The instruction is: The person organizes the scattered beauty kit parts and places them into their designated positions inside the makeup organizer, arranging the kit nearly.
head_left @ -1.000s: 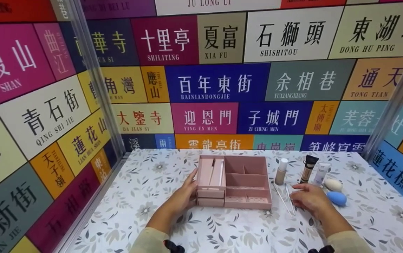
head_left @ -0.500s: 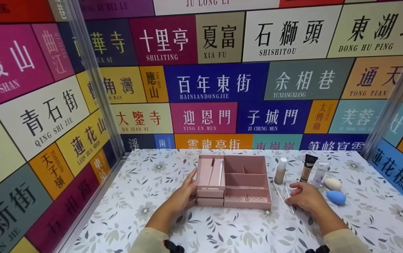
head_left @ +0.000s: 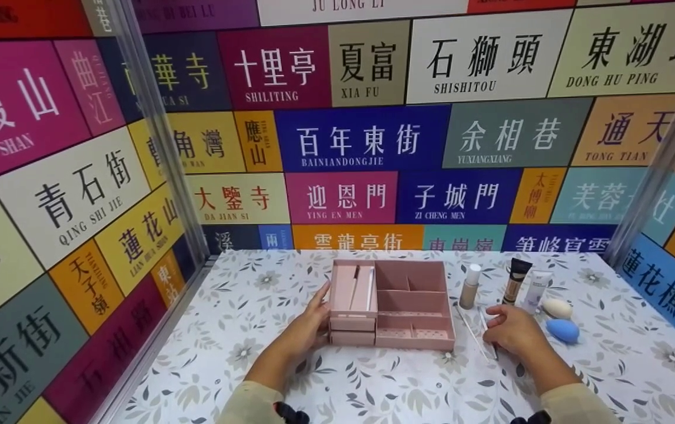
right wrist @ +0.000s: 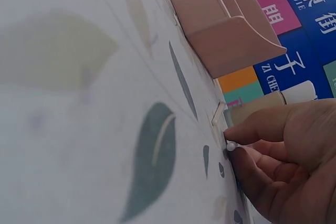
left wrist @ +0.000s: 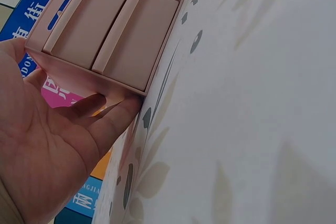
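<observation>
My left hand [head_left: 309, 321] rests against the left side of a pink desktop organizer [head_left: 387, 340]. In the left wrist view its fingers [left wrist: 118, 119] lie extended along the side wall, beside two small drawers [left wrist: 139, 35]. My right hand [head_left: 514, 333] is low over the table to the right of the organizer. Its thumb and forefinger pinch a thin white stick [head_left: 495, 353], whose rounded end [right wrist: 232, 146] shows between the fingertips in the right wrist view. A second thin stick [head_left: 471, 328] lies just left of that hand.
Behind the right hand stand a foundation bottle [head_left: 470, 287], a black-capped tube [head_left: 515, 281] and a white tube [head_left: 536, 290]. A cream sponge [head_left: 557, 308] and a blue sponge [head_left: 562, 331] lie to its right. The organizer's top left tray holds a dark-tipped slim stick [head_left: 355, 288] and a white one [head_left: 369, 290].
My right hand has shifted slightly left, and its thumb and forefinger have come together on the thin white stick. The left hand and the organizer have stayed in place.
</observation>
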Motion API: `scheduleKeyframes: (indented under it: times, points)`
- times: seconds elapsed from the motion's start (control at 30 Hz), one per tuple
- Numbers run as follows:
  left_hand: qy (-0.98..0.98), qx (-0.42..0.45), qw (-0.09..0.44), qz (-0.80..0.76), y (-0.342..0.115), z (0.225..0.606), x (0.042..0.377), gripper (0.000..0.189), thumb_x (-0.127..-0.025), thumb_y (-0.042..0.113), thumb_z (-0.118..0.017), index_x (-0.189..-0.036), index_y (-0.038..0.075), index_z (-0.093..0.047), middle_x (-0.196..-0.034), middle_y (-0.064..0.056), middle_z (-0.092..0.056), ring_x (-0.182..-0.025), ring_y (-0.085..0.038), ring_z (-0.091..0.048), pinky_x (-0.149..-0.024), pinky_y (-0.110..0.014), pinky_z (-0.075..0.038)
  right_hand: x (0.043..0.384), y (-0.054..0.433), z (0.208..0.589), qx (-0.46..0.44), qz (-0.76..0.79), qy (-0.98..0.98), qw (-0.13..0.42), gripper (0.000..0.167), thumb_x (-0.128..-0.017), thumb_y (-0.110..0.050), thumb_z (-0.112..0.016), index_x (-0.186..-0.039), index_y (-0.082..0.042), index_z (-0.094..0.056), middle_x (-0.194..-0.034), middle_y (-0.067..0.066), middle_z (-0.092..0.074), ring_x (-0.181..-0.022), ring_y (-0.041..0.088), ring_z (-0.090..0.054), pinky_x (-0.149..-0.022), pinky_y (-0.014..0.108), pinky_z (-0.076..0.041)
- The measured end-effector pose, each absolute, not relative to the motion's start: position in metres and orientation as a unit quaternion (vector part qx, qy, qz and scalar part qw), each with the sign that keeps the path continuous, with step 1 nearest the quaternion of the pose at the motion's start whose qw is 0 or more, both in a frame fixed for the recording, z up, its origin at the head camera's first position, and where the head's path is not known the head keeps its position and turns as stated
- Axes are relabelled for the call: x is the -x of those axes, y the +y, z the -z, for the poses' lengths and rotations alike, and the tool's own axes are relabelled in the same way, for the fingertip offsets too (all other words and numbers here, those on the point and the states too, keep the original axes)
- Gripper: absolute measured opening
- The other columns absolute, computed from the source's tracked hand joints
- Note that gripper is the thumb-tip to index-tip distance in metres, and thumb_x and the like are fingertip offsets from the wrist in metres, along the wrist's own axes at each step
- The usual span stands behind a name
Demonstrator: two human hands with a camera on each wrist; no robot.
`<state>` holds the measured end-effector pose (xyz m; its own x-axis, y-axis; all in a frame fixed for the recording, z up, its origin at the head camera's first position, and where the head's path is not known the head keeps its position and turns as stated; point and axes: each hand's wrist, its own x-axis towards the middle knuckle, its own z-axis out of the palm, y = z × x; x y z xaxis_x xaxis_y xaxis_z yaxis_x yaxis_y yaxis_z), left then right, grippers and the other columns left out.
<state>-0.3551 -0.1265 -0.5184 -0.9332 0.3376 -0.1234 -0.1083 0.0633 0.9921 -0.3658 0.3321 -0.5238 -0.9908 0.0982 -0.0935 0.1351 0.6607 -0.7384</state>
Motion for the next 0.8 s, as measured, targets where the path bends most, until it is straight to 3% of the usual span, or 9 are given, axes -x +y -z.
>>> scheduleKeyframes:
  times: [0.17, 0.43, 0.5, 0.67, 0.8]
  points:
    - [0.704, -0.102, 0.161, -0.684, -0.127, 0.520, 0.355, 0.060, -0.115, 0.047, -0.038, -0.170, 0.050, -0.014, -0.175, -0.023, -0.029, -0.155, -0.042, -0.045, -0.124, -0.060, -0.042, 0.362, 0.331, 0.521, -0.078, 0.423, 0.902, 0.024, 0.068, -0.079, -0.008, -0.077, -0.143, 0.006, -0.059, -0.120, 0.023, -0.073, -0.099, 0.024, -0.069, -0.074, 0.027, -0.053]
    - [0.708, -0.096, 0.159, -0.681, -0.128, 0.520, 0.358, 0.058, -0.115, 0.047, -0.037, -0.169, 0.053, -0.016, -0.170, -0.023, -0.040, -0.154, -0.041, -0.047, -0.125, -0.060, -0.041, 0.361, 0.326, 0.512, -0.115, 0.494, 0.862, 0.013, 0.067, -0.089, -0.014, -0.071, -0.152, 0.002, -0.054, -0.134, 0.023, -0.065, -0.114, 0.028, -0.062, -0.080, 0.023, -0.052]
    - [0.707, -0.094, 0.161, -0.682, -0.129, 0.520, 0.358, 0.058, -0.115, 0.047, -0.037, -0.168, 0.054, -0.017, -0.169, -0.023, -0.041, -0.153, -0.040, -0.048, -0.125, -0.060, -0.042, 0.360, 0.325, 0.509, -0.120, 0.513, 0.850, 0.012, 0.066, -0.090, -0.014, -0.068, -0.153, 0.001, -0.054, -0.131, 0.021, -0.065, -0.108, 0.025, -0.063, -0.077, 0.024, -0.053]
    - [0.708, -0.089, 0.164, -0.681, -0.128, 0.520, 0.357, 0.057, -0.114, 0.049, -0.038, -0.167, 0.056, -0.018, -0.170, -0.023, -0.040, -0.153, -0.040, -0.048, -0.125, -0.060, -0.041, 0.357, 0.320, 0.503, -0.127, 0.573, 0.809, 0.031, 0.067, -0.092, -0.010, -0.063, -0.157, 0.001, -0.048, -0.104, 0.003, -0.066, -0.077, 0.014, -0.060, -0.062, 0.026, -0.052]
    - [0.709, -0.087, 0.166, -0.680, -0.127, 0.520, 0.357, 0.057, -0.114, 0.050, -0.039, -0.166, 0.058, -0.018, -0.171, -0.023, -0.038, -0.154, -0.040, -0.048, -0.126, -0.060, -0.040, 0.354, 0.318, 0.497, -0.122, 0.605, 0.785, 0.045, 0.068, -0.096, -0.009, -0.062, -0.161, 0.000, -0.042, -0.106, -0.001, -0.063, -0.084, 0.013, -0.062, -0.069, 0.026, -0.056]
